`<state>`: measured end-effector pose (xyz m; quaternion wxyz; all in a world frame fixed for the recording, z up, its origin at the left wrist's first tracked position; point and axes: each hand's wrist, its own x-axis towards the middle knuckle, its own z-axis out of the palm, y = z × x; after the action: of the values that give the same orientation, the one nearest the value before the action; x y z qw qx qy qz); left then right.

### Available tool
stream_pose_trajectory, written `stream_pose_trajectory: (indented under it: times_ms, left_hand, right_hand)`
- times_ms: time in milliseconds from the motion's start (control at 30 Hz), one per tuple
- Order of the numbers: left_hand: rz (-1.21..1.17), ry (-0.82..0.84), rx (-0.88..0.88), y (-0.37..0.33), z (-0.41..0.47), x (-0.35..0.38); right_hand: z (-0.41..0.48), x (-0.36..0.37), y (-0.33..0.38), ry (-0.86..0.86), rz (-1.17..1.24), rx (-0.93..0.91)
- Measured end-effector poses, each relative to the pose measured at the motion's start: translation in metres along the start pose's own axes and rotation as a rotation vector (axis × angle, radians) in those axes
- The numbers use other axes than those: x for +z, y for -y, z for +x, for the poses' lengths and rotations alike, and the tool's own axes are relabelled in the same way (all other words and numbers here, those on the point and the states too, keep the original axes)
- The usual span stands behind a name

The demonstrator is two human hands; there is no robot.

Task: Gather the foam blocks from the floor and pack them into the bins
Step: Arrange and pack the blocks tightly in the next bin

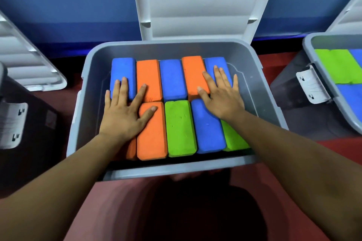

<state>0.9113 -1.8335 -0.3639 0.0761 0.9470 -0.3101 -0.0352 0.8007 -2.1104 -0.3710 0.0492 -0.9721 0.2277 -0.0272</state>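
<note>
Hands rest flat, fingers straight and spread, gripping nothing. The left hand (121, 115) presses on a blue block (122, 70) and two orange ones at the 9 o'clock side of the grey bin (176, 49). The right hand (221, 96) presses on an orange block (193, 70) and the blue ones beside it toward 2 o'clock.

The foam blocks (180, 129) fill this bin in two tight rows, long sides touching. The far row runs blue, orange, blue, orange, blue. The near row runs orange, orange, green, blue, green, its first block mostly hidden under the left forearm.

The bin's pale lid (195, 6) stands open at 12 o'clock against a blue wall (68, 6). At 3 o'clock a second bin (307, 43), also open, holds green and blue blocks laid flat, with a white latch (311, 86) on its side. At 9 o'clock stands a dark bin (29, 123) with another lid (25, 60) behind it. A small label (51, 119) on its side is too blurred to read. All sit on a red floor (195, 211).
</note>
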Motion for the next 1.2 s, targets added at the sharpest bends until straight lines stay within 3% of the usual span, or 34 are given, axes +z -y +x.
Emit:
stream_pose_trajectory:
  times_ms: [200,367,567,800,967,1200]
  left_hand:
    - [0.053,0.101,-0.013,-0.001,0.002,-0.004]
    - [0.041,0.162,-0.026,-0.003,0.002,-0.012]
    - [-0.031,0.202,-0.059,-0.007,0.007,-0.011]
    - [-0.004,0.356,-0.054,-0.006,0.011,-0.021]
    - [0.053,0.083,0.097,0.006,-0.007,-0.009]
    - [0.062,0.035,0.078,0.003,-0.002,-0.001]
  right_hand:
    - [0.008,0.001,0.003,0.0,-0.003,0.004]
    - [0.003,-0.013,0.0,0.166,0.127,-0.015]
    - [-0.025,-0.002,0.004,-0.013,-0.006,-0.078]
    - [-0.017,-0.008,0.011,0.146,-0.081,-0.064]
    - [-0.034,-0.008,0.016,0.066,-0.104,-0.128]
    - [-0.022,-0.001,0.012,0.048,-0.064,-0.131]
